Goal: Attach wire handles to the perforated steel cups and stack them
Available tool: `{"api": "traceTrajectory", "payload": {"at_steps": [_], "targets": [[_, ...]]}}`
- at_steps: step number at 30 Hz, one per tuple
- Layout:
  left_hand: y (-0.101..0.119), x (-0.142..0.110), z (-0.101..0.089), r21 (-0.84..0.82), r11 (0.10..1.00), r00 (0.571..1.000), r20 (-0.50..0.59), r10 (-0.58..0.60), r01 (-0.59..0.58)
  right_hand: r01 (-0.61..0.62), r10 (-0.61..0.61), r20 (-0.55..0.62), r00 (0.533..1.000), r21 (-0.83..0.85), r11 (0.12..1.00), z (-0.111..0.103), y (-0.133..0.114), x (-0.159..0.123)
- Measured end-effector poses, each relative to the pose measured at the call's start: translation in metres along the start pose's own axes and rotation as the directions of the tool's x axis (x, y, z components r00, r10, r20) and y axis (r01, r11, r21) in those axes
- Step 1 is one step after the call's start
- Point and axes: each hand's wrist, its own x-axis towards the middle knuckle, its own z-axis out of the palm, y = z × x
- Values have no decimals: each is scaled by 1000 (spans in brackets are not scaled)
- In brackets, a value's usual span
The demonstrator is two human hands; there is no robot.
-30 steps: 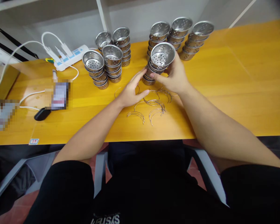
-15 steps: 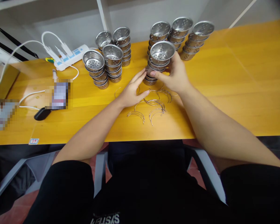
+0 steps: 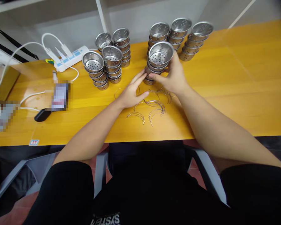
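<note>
My right hand (image 3: pixel 176 78) is wrapped around the right side of a stack of perforated metal cups (image 3: pixel 161 55), its thumb across the front. Some of its fingers are hidden behind the stack. My left hand (image 3: pixel 132 94) is open, with fingers stretched out and the fingertips at the stack's lower left side. Below and between my hands, several thin curved wire handles (image 3: pixel 154 103) lie loose on the table, and part of them is covered by my left hand.
More cup stacks stand behind on the right (image 3: pixel 202 31) and to the left (image 3: pixel 93 62) on the yellow wooden table (image 3: pixel 236 93). Farther left are a white power strip (image 3: pixel 72 57) with cables, a phone (image 3: pixel 60 97) and a small black object (image 3: pixel 42 115).
My right hand and the upper part of the held stack have shifted very slightly left. My left hand stays in nearly the same place.
</note>
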Motion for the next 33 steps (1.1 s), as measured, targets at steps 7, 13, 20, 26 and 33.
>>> {"api": "traceTrajectory", "payload": {"at_steps": [7, 13, 20, 26, 33], "targets": [[-4, 3, 1, 12, 1000, 1000, 16, 2, -2, 64, -51, 69, 996, -205, 977, -2, 12, 4], [-2, 0, 3, 9, 1000, 1000, 12, -15, 15, 83, -66, 76, 995, -245, 966, -3, 18, 4], [-2, -1, 2, 3, 1000, 1000, 16, -22, 22, -12, 7, -51, 999, -104, 995, -6, 12, 3], [0, -2, 3, 10, 1000, 999, 17, -28, 28, -38, 39, -27, 999, 43, 998, -12, 9, 1], [18, 3, -7, 97, 993, 995, -69, 71, -64, -54, 36, 103, 994, 172, 984, -16, 7, 2]]}}
